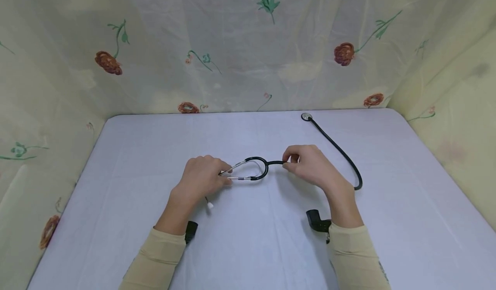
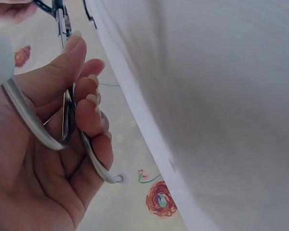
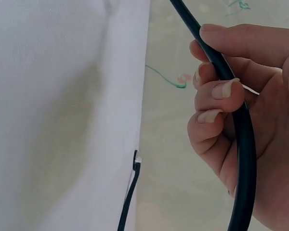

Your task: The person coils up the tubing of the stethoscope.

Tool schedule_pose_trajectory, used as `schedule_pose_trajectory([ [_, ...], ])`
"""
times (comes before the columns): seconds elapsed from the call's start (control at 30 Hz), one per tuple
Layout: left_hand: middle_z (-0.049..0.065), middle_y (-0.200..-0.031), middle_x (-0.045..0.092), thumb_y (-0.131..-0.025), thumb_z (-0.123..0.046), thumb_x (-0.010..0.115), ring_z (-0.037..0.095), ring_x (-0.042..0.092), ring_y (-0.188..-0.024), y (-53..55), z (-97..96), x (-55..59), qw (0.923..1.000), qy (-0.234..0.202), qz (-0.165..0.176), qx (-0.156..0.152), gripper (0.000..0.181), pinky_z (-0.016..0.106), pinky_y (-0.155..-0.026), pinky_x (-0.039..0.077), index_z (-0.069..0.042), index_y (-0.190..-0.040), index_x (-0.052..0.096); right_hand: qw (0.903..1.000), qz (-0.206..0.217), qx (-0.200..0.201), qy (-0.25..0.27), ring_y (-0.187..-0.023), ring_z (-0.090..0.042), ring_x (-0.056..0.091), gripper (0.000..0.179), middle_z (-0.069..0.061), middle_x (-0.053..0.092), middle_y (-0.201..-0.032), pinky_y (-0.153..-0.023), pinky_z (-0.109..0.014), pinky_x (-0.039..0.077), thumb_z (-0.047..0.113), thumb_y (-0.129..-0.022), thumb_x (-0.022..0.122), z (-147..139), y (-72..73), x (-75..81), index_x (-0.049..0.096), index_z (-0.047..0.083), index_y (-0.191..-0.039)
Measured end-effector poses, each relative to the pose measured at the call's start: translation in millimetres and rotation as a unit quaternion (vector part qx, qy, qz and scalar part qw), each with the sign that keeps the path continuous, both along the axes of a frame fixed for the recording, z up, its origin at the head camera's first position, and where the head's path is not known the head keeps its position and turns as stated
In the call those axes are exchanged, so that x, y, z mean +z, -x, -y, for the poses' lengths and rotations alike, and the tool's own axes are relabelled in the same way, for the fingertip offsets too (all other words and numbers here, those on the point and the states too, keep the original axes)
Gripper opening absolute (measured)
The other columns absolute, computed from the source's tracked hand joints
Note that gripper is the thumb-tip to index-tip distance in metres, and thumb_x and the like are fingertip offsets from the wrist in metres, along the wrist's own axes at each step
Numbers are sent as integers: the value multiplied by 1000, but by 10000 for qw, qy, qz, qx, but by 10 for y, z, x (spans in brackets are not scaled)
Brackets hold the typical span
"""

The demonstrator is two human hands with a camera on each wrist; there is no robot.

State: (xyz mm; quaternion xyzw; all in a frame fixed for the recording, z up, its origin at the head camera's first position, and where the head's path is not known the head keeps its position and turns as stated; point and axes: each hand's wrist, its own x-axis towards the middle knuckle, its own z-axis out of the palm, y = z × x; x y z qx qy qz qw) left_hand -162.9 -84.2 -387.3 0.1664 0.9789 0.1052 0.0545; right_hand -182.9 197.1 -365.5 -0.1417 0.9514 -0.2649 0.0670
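Observation:
A stethoscope (image 1: 341,151) with black tubing is stretched between both hands. My left hand (image 1: 203,176) grips its silver ear tubes (image 2: 31,120) between thumb and fingers. One white ear tip (image 1: 210,205) pokes out below that hand; in the left wrist view a white ear tip (image 2: 1,60) is close to the camera. With curled fingers, my right hand (image 1: 310,165) pinches the black tube (image 3: 245,154) just past the fork. From there the tube passes behind the right wrist and curves over the table to the round metal chest piece (image 1: 306,116) at the far edge.
A white cloth covers the table (image 1: 155,135). Flower-patterned curtains (image 1: 232,44) hang behind it and on both sides. Black wrist-worn mounts show beside the left sleeve (image 1: 153,260) and the right sleeve (image 1: 356,255).

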Motion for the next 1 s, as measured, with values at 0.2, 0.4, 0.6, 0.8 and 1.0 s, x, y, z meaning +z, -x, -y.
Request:
schedule_pose_trajectory([
  [0.2, -8, -104, 76, -84, -39, 78, 14, 62, -75, 11, 31, -25, 10000, -24, -87, 5, 30, 29, -58, 39, -31, -112, 76, 9984, 211, -253, -456, -67, -18, 53, 15, -4, 62, -79, -60, -31, 41, 28, -88, 69, -25, -12, 45, 71, 15, -94],
  [0.4, -8, -103, 76, -83, -39, 78, 14, 62, -74, 12, 53, -30, 9998, -82, -166, 8, 28, 28, -56, 37, -31, -111, 76, 9983, 240, -210, -495, -69, -18, 53, 18, -4, 61, -80, -61, -30, 40, 19, -90, 61, -84, -26, 87, 72, 10, -101],
  [0.6, -8, -99, 76, -83, -38, 78, 14, 61, -73, 25, 77, -23, 9995, -184, -219, -107, 24, 30, -57, 37, -31, -106, 77, 9994, 150, 69, 313, -81, -21, 54, 22, -8, 66, -95, -70, -33, 45, 8, -95, 55, -103, -46, 114, 70, 9, -111],
  [0.8, -9, -98, 76, -84, -36, 77, 13, 62, -78, 38, 103, -14, 9991, -288, -129, -285, 23, 29, -62, 40, -31, -107, 77, 9948, -339, 213, 935, -85, -21, 56, 21, -6, 69, -102, -75, -33, 48, 2, -96, 59, -91, -23, 114, 72, 12, -110],
  [1.0, -10, -101, 76, -85, -37, 76, 14, 67, -89, 41, 91, -26, 9979, -360, -148, -524, 25, 31, -68, 46, -31, -110, 76, 9883, -809, 264, 1265, -82, -17, 55, 20, -4, 68, -94, -72, -25, 46, 0, -95, 62, -63, -14, 119, 74, 11, -106],
])
